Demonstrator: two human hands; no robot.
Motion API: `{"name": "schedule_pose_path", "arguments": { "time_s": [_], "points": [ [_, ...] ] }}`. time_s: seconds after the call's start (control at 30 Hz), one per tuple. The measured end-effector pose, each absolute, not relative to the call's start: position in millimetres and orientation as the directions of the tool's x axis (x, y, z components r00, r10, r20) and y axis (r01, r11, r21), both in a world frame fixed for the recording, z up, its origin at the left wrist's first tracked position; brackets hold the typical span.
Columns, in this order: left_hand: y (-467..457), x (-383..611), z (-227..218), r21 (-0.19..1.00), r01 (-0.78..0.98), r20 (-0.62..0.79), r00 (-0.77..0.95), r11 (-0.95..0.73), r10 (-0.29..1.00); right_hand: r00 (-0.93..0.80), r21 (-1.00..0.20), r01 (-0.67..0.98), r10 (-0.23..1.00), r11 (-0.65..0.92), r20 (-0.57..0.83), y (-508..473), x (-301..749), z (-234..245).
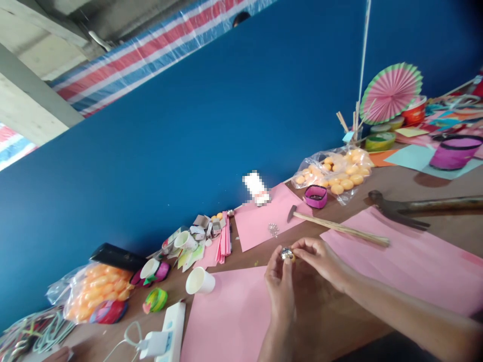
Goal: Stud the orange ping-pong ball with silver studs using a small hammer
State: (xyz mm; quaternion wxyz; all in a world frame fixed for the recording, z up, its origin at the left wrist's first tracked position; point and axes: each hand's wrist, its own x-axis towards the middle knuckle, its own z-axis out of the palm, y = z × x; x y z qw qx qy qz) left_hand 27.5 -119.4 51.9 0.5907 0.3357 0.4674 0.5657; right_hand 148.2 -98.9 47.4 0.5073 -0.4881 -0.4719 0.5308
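Observation:
Between my two hands is a small shiny silver, rounded thing [287, 252] with a yellowish part below it; its exact kind is too small to make out. My left hand [279, 284] is closed on it from the left, thumb and fingers around its lower side. With thumb and fingertips pinched together, my right hand [320, 259] grips its right edge. Both hands are just above the brown table. Beyond them, a small heap of clear shiny bits [273, 230] lies on a pink sheet [249, 229]. A small hammer [339, 227] rests behind my right hand.
At right lies a claw hammer [407, 207] over another pink sheet [400, 256]. Bags of orange balls [335, 171] stand by the blue partition [188, 130]. Left of my hands are a white paper cup [199, 280], a green ring [155, 300] and a power strip [172, 329].

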Motion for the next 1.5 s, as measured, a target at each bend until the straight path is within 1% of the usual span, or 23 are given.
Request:
{"name": "schedule_pose_path", "arguments": {
  "time_s": [0.1, 0.23, 0.37, 0.5, 0.63, 0.73, 0.83, 1.07, 1.27, 1.5],
  "points": [
    [-119.3, 28.4, 54.4, 0.909, -0.389, -0.194, -0.076, 0.15, 0.978, -0.03, -0.996, -0.076, 0.998, -0.052, -0.05, -97.2, 150.6, 50.3],
    [-117.2, 26.8, 55.4, 0.917, -0.359, -0.218, -0.092, 0.172, 0.971, -0.009, -1.0, -0.014, 1.0, 0.025, 0.025, -98.9, 149.7, 53.9],
    [-115.6, 26.0, 57.5, 0.903, -0.4, -0.216, -0.101, 0.159, 0.971, -0.046, -0.998, 0.005, 0.997, 0.058, 0.058, -103.4, 146.6, 58.8],
    [-116.2, 24.3, 60.4, 0.882, -0.429, -0.242, -0.056, 0.196, 0.969, -0.06, -0.998, 0.01, 0.996, 0.069, 0.069, -105.7, 144.3, 55.4],
    [-116.8, 20.8, 61.4, 0.827, -0.5, -0.282, 0.026, 0.256, 0.959, -0.054, -0.997, 0.039, 0.996, 0.068, 0.066, -104.6, 145.2, 50.1],
    [-116.4, 19.7, 61.7, 0.808, -0.529, -0.274, 0.051, 0.259, 0.96, -0.069, -0.997, 0.049, 0.996, 0.067, 0.064, -104.5, 146.6, 52.2],
    [-116.2, 20.1, 61.9, 0.814, -0.522, -0.264, 0.057, 0.255, 0.963, -0.079, -0.992, 0.077, 0.992, 0.102, 0.096, -105.6, 146.9, 54.7],
    [-118.8, 23.0, 59.9, 0.815, -0.528, -0.239, 0.066, 0.238, 0.969, -0.039, -0.956, 0.173, 0.972, 0.236, 0.233, -110.8, 143.9, 49.8],
    [-119.8, 22.9, 58.3, 0.777, -0.575, -0.254, 0.085, 0.255, 0.964, -0.043, -0.952, 0.175, 0.968, 0.252, 0.248, -113.7, 143.9, 52.8],
    [-122.2, 24.1, 64.4, 0.838, -0.49, -0.244, 0.057, 0.24, 0.968, -0.044, -0.922, 0.212, 0.946, 0.323, 0.322, -118.7, 139.6, 59.8]
  ]
}}
